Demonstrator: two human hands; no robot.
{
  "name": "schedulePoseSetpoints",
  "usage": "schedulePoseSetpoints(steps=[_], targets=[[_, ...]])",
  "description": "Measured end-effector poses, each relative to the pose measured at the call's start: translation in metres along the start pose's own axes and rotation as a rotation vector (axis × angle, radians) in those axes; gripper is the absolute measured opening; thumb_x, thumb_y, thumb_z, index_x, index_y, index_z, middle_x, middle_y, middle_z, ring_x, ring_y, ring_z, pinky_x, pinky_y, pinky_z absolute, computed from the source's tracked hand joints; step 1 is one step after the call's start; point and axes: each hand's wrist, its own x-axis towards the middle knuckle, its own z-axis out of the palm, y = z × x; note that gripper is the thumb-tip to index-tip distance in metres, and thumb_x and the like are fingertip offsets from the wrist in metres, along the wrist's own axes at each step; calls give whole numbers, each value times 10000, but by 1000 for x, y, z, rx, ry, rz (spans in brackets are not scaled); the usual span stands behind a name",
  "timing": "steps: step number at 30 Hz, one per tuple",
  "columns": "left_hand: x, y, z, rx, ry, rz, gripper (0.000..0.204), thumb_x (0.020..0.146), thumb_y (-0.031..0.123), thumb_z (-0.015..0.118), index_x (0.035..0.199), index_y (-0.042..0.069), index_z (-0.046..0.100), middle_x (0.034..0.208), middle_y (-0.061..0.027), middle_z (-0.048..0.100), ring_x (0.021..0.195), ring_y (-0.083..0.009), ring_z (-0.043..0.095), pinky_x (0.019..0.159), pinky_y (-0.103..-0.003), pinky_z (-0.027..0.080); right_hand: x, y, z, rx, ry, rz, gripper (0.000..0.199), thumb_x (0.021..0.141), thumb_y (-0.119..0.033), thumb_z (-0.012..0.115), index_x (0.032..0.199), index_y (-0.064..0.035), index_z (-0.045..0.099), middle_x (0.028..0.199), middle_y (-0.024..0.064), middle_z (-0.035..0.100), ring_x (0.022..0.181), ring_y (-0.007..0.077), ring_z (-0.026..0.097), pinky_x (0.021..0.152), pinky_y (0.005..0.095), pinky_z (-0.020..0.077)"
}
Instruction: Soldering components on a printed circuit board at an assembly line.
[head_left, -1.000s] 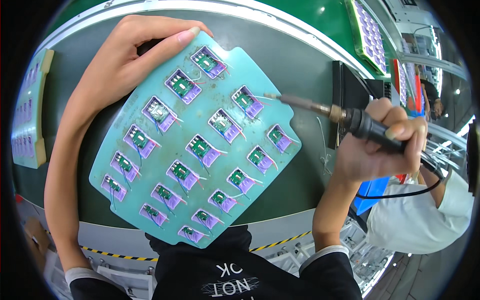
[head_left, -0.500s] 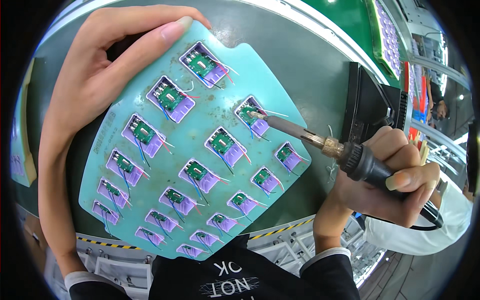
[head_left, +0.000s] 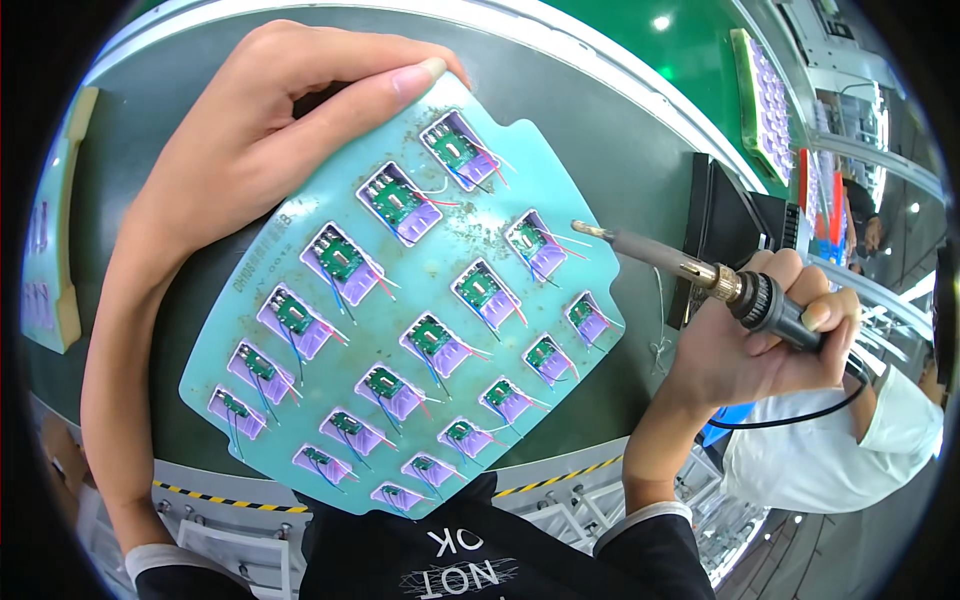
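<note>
Teal fixture board [head_left: 400, 310] tilted closer, soldering iron [head_left: 690, 272] tip lifted off, right hand [head_left: 760, 340].

Just under my left hand [head_left: 250, 150], where it grips the teal panel [head_left: 420, 330], a short line of faint grey printed marking [head_left: 262, 262] runs along the panel's edge. Beyond my right hand [head_left: 760, 350], closed round the soldering iron [head_left: 700, 270], a narrow red and white label [head_left: 806, 200] stands upright past the black box [head_left: 722, 215], too small to tell more. Yellow and black warning tape [head_left: 200, 496] lines the bench edge below both grips
</note>
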Motion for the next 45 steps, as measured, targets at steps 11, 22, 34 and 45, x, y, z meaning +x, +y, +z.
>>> schedulePoseSetpoints(steps=[11, 22, 34, 45], targets=[[-3, -1, -3, -26, 32, 13, 268, 947, 178, 480, 1010, -30, 638, 726, -63, 615, 621, -87, 558, 537, -220, 409, -1, -5, 8, -4, 115, 38, 281, 922, -269, 395, 688, -119, 437, 438, -29, 297, 464, 73, 257, 465, 232, 216], [-2, 1, 6, -19, 10, -25, 328, 966, 254, 456, 1036, -19, 625, 786, -37, 613, 694, -63, 555, 618, -196, 428, 8, -42, -19, -9, -13, -179, 321, 931, -270, 355, 682, -89, 445, 465, -23, 306, 353, 59, 210, 377, 219, 212], [-7, 16, 20, 29, 34, -115, 331, 958, 293, 480, 1047, 9, 626, 819, -5, 590, 723, -41, 520, 622, -185, 400, -37, -37, -48, -83, 106, -110, 313, 910, -257, 403, 648, -87, 428, 472, -14, 344, 358, 61, 209, 422, 227, 228], [-5, 12, 18, 11, 33, -103, 329, 958, 294, 480, 1051, 19, 634, 861, -13, 606, 762, -52, 538, 645, -185, 415, -44, -28, -34, -126, 27, -181, 242, 866, -103, 447, 647, -12, 402, 507, 93, 487, 380, 101, 377, 368, 232, 291]])
